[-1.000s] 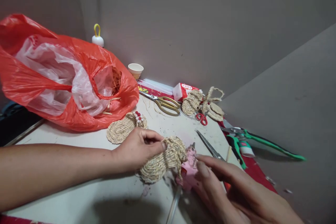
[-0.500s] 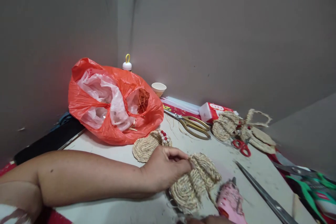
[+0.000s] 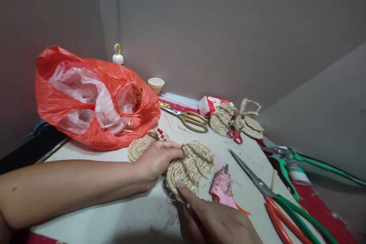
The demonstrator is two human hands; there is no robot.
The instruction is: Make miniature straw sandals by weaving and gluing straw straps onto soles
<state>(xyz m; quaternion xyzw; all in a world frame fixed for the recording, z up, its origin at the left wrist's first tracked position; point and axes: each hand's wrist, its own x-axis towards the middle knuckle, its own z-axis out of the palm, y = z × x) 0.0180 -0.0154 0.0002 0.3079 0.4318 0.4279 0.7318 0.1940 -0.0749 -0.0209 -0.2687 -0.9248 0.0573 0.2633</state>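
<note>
Left hand (image 3: 158,162) pinches the woven straw piece (image 3: 190,169) at its left side; piece lies right of that grip, long axis slanting lower left to upper right. Right hand (image 3: 220,217): index at the lower end, closure unclear; pink glue gun (image 3: 223,187) nearer this hand.

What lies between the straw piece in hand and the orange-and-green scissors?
In the head view, a pink glue gun lies there, nearer the straw piece.

Both hands (image 3: 156,162) (image 3: 219,213) touch a woven straw piece near a glue gun (image 3: 223,187).
</note>
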